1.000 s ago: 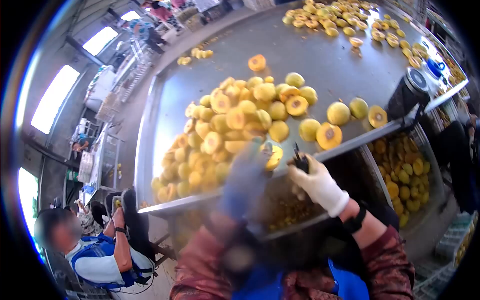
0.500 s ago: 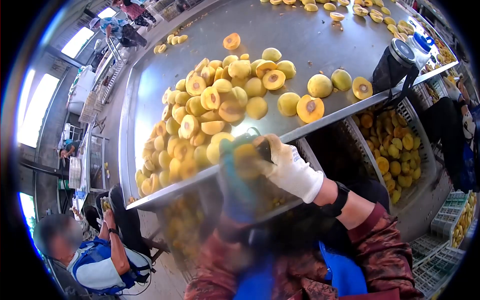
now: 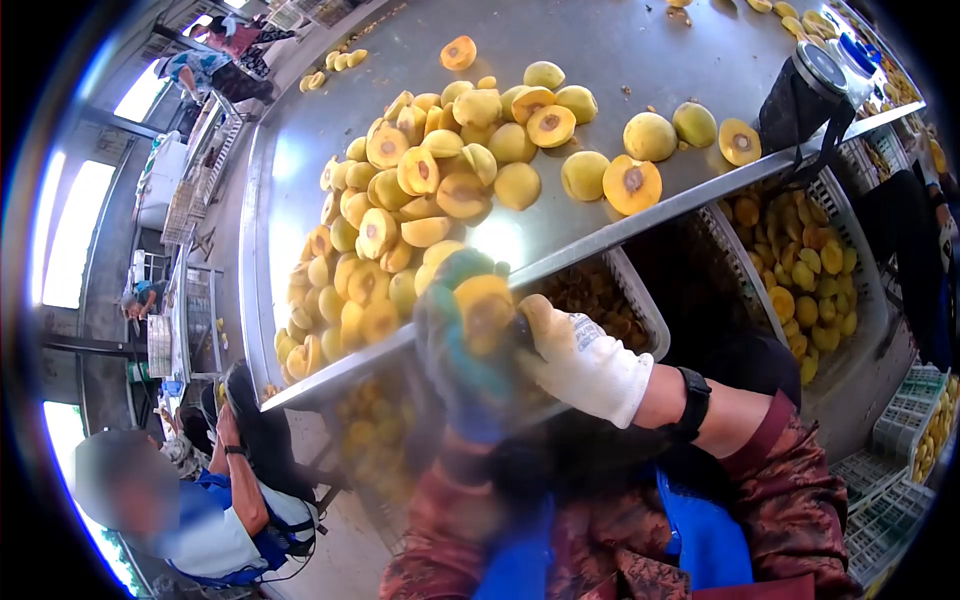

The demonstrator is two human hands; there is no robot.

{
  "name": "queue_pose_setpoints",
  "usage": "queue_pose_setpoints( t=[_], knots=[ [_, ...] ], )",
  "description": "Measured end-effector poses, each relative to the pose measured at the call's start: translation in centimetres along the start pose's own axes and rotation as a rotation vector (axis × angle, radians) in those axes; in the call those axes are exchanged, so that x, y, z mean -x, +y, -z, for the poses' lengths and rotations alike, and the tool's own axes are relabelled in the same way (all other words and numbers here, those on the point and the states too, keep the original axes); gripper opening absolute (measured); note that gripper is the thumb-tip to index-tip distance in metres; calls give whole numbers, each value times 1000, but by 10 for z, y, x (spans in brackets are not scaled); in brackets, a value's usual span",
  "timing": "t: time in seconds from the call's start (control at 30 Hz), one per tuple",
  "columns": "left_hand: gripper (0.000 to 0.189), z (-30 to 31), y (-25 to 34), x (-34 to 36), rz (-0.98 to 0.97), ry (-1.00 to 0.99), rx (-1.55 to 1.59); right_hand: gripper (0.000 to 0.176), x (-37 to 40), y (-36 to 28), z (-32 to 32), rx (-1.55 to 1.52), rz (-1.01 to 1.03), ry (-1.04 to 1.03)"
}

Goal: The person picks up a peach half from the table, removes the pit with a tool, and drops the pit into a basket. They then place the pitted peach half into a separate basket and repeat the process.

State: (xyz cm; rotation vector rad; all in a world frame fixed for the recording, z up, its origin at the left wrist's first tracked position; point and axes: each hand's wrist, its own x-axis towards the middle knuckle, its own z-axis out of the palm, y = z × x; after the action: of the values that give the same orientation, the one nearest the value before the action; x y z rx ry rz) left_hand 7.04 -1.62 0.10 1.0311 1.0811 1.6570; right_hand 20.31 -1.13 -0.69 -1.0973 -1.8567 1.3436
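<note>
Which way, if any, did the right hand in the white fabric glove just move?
Yes. The right hand drew back from the steel table's edge, toward the yellow peach in the blue-gloved left hand.

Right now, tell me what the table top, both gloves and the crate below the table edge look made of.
Table top: bare metal, probably stainless steel; grey, dull sheen, window glare.
Left hand, around a peach: blue glove, perhaps rubber-coated; too blurred to tell.
Right hand: white knit-looking fabric glove, matte.
Crate: pale plastic, seemingly; slotted walls.
</note>
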Motion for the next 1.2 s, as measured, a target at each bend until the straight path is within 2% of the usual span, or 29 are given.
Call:
queue_pose_setpoints(
  t=[0.1,0.17,0.27,0.4,0.47,0.57,0.6,0.7,0.73,0.77,0.87,0.97,1.03,1.07,1.13,1.2],
  knots=[
    [46,-2,-4,2,-65,7,-9,23,1,3,-4,-24,24,12],
    [45,0,-5,5,-92,35,-141,22,3,3,-5,-3,61,38],
    [43,-1,-4,7,-261,-9,-550,21,8,9,-11,43,189,129],
    [44,4,-10,8,-359,-4,-658,22,3,16,-14,-127,107,-20],
    [46,8,-17,7,-182,47,-123,25,4,20,-20,-151,102,-36],
    [48,2,-11,11,-123,110,-106,27,3,31,-32,-149,197,-40],
    [49,1,-12,12,-122,132,-107,28,6,30,-34,-189,165,-59],
    [50,13,-8,10,-185,-54,-270,32,10,26,-33,-255,103,-94],
    [52,10,-5,9,-153,-28,-289,35,10,26,-34,-248,98,-98],
    [47,11,-4,9,-134,-51,-240,38,9,26,-34,-241,95,-100],
    [35,17,1,5,-54,-114,-114,47,7,-12,9,-398,-252,-439],
    [33,17,8,1,85,-170,-41,44,7,-8,1,-398,-286,-449],
    [33,18,13,-2,180,-208,10,42,8,-14,9,-573,-418,-534],
    [38,19,14,-3,193,-242,-52,41,8,-17,12,-661,-485,-578],
    [48,24,18,-6,218,-307,-174,39,11,-12,9,-752,-478,-586],
    [47,28,22,-12,268,-334,-253,39,12,-11,10,-833,-486,-604]
  ],
)
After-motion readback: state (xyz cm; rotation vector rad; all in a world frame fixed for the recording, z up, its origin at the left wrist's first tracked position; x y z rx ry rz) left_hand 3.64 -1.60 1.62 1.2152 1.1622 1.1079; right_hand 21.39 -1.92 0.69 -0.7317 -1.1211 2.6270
